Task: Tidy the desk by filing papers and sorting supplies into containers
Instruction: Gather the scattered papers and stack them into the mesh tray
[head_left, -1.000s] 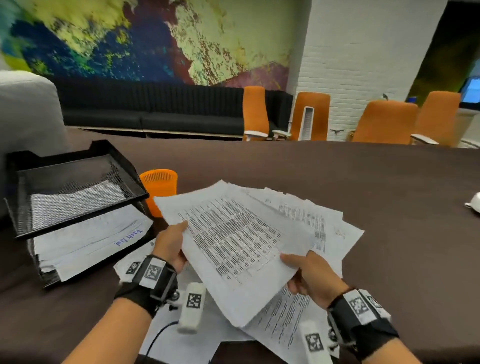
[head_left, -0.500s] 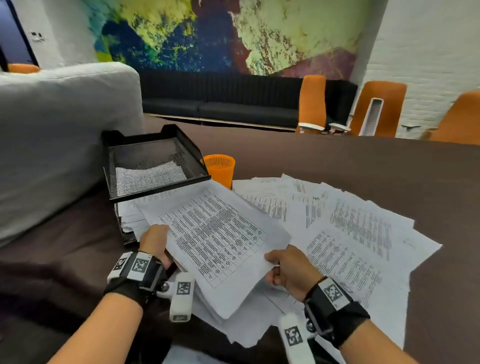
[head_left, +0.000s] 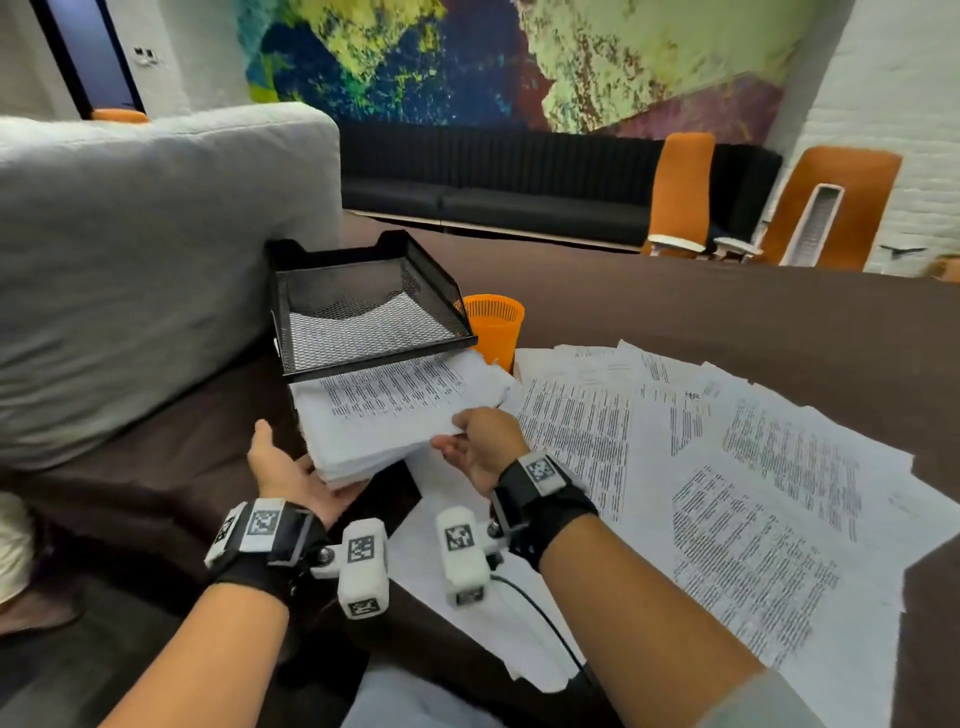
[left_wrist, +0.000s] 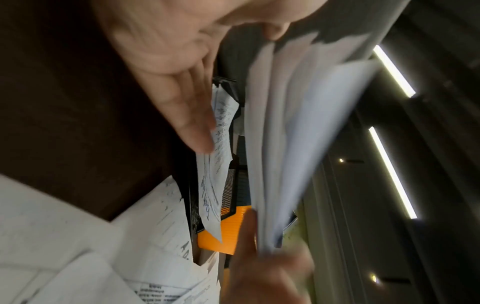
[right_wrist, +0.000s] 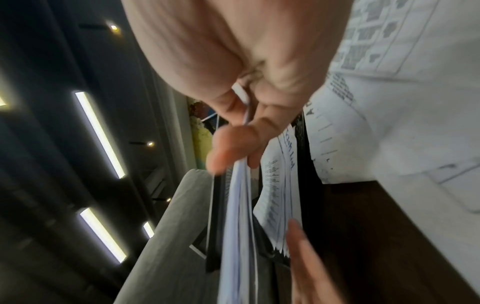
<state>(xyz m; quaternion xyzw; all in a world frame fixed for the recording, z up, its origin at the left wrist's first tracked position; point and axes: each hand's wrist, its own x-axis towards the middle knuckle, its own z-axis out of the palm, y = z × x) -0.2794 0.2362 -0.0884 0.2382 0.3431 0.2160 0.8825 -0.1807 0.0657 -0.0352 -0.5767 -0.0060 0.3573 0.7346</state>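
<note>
A two-tier black mesh tray (head_left: 379, 357) stands at the table's left, with papers in its lower tier. A thick stack of printed papers (head_left: 395, 410) lies with its far end under the upper tier. My right hand (head_left: 480, 439) pinches the stack's near right corner between thumb and fingers; the right wrist view shows that pinch on the stack (right_wrist: 239, 205). My left hand (head_left: 291, 467) lies palm up with straight fingers at the stack's near left edge. In the left wrist view its fingers (left_wrist: 192, 123) touch the tray's papers beside the held stack (left_wrist: 285, 144).
Many loose printed sheets (head_left: 753, 493) are spread over the brown table (head_left: 675, 312) to the right. An orange mesh cup (head_left: 493, 322) stands right behind the tray. A large grey cushion (head_left: 130, 260) rises at the left. Orange chairs (head_left: 680, 192) stand beyond the table.
Both hands carried the stack left from above the loose sheets to the tray, and its far end now lies under the upper tier. My left hand has let go and opened.
</note>
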